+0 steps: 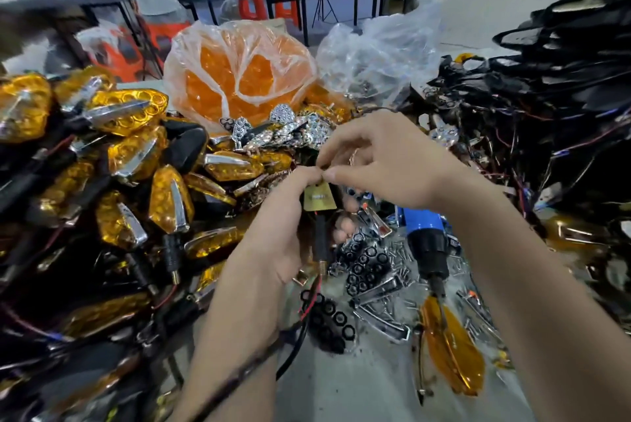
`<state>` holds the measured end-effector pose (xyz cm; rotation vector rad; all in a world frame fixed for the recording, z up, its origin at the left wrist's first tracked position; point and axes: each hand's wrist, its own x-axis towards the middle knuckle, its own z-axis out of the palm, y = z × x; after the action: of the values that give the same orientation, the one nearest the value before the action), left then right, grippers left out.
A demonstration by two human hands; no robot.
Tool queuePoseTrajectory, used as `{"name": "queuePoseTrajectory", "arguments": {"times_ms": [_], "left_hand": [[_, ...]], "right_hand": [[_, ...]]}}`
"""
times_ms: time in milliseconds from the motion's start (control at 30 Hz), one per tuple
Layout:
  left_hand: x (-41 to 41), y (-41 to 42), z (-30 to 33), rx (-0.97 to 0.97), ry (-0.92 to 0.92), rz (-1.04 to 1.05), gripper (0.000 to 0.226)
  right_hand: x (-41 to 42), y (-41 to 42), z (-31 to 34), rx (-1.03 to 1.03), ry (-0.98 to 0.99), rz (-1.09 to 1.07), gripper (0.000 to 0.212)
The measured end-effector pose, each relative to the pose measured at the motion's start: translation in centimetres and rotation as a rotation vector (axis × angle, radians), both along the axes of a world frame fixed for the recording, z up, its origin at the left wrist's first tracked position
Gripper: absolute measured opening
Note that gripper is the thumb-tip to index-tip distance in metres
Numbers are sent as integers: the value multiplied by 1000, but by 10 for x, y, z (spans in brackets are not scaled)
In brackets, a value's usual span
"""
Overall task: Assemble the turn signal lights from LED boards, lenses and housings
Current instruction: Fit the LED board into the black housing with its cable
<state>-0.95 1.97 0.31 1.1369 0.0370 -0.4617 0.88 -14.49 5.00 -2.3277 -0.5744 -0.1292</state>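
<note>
My left hand (273, 227) grips a black turn signal housing with its stem (321, 244) pointing down; red and black wires trail from the stem. A small yellowish LED board (319, 198) sticks out at the top of the housing. My right hand (382, 162) pinches something small at the board's upper edge, fingertips meeting my left thumb. A loose amber lens (454, 353) lies on the table at lower right. Chrome reflectors (293, 129) are heaped behind my hands.
Finished amber lights (112, 162) are piled on the left. A bag of orange lenses (239, 73) and a clear bag (379, 56) stand behind. Black housings with wires (563, 97) stack on the right. A blue electric screwdriver (426, 237), screws and black honeycomb inserts (331, 319) lie near.
</note>
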Motion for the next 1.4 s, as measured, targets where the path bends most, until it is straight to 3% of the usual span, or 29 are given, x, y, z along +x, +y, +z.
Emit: {"name": "queuePoseTrajectory", "arguments": {"times_ms": [100, 267, 533, 800, 967, 1033, 1133, 1400], "left_hand": [[4, -7, -4, 51, 0, 68, 37], [6, -14, -8, 51, -59, 112, 56], [9, -15, -17, 45, -102, 158, 68], [2, -20, -18, -49, -185, 62, 44], [3, -26, -18, -42, -165, 185, 51], [4, -26, -19, -47, -152, 204, 52], [4, -25, -19, -3, -147, 195, 56], [5, -27, -19, -86, -117, 198, 51]], "right_hand": [[3, 2, -11, 26, 49, -7, 12], [11, 2, -19, 87, 108, -8, 17], [13, -15, -20, 386, 219, 61, 20], [16, -18, -15, 802, 289, -69, 36], [14, -26, -15, 916, 369, 120, 14], [15, -24, -16, 852, 289, 67, 19], [17, -20, -19, 639, 112, -49, 8], [17, -12, -24, 469, 41, -124, 6]]}}
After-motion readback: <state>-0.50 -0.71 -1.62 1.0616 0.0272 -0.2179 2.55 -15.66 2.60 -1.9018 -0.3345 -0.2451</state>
